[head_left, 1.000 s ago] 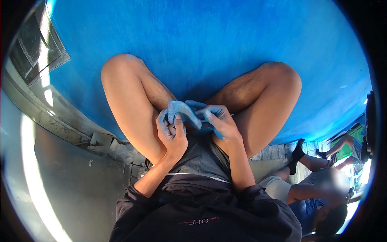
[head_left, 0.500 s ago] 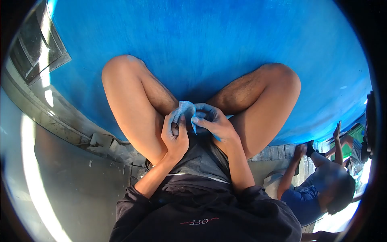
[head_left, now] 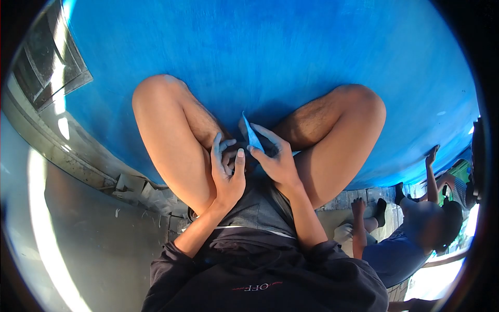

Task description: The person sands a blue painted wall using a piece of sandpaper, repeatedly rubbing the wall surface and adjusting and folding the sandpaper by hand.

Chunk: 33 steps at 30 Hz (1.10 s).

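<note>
Between my bent knees, over my lap, a thin blue piece [head_left: 251, 134] of paper or cloth stands nearly upright. My right hand [head_left: 273, 154] pinches its lower part between thumb and fingers. My left hand [head_left: 227, 167] is just to the left of it, with its thumb and fingers curled but apart and nothing visible between them. Blue-grey stains cover the fingers of both hands. Behind the piece rises a large blue painted surface [head_left: 260, 52].
A co-worker in a dark blue shirt [head_left: 395, 255] sits at the lower right, one arm raised to the blue surface. Crumpled scraps [head_left: 150, 195] lie left of my leg. At the upper left is a wooden frame [head_left: 54, 62].
My left hand has let go of the blue piece, which has swung to a steeper angle in my right hand. The co-worker has leaned and moved their arms.
</note>
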{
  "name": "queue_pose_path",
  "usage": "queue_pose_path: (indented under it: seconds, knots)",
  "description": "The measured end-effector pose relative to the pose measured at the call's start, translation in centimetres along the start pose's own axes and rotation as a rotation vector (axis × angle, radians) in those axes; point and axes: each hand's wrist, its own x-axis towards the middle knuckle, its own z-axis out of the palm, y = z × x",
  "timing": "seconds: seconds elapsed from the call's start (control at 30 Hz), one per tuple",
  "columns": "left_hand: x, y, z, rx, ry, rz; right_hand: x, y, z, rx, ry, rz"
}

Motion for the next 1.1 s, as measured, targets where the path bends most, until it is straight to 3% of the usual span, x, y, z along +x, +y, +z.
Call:
queue_pose_path:
  seconds: [0.1, 0.17, 0.2, 0.33, 0.4, 0.57, 0.63, 0.77, 0.87, 1.1]
  knots:
    - [-0.1, -0.1, -0.2, 0.043, -0.041, -0.042, 0.5, -0.8, 0.0, -0.274, 0.154, -0.177]
    - [-0.2, -0.6, -0.2, 0.056, -0.074, -0.076, 1.8, -2.2, -0.6, -0.556, 0.344, -0.658]
    - [-0.2, -0.7, -0.2, 0.052, -0.087, -0.075, 2.6, -4.0, -1.2, -0.593, 0.389, -0.771]
    - [-0.4, -1.2, -0.4, 0.049, -0.134, -0.103, 5.3, -11.9, -3.4, -0.822, 0.528, -0.928]
    - [-0.4, -1.0, -0.3, 0.106, -0.148, -0.055, 7.9, -15.1, -5.4, -1.049, 0.600, -1.230]
    - [-0.4, -0.6, -0.5, 0.158, -0.218, -0.023, 12.1, -18.6, -9.0, -1.315, 0.657, -1.265]
    - [-0.4, -0.6, -0.4, 0.184, -0.219, 0.006, 12.2, -18.4, -8.7, -1.444, 0.656, -1.130]
    - [-0.5, -0.5, -0.5, 0.212, -0.247, 0.021, 12.8, -16.3, -7.9, -1.360, 0.584, -0.966]
    - [-0.3, -0.8, -0.4, 0.266, -0.229, 0.144, 12.4, -17.2, -7.7, -1.394, 0.565, -0.976]
    - [-0.3, -0.9, -0.1, 0.249, -0.260, 0.122, 14.2, -19.1, -8.9, -1.425, 0.626, -1.044]
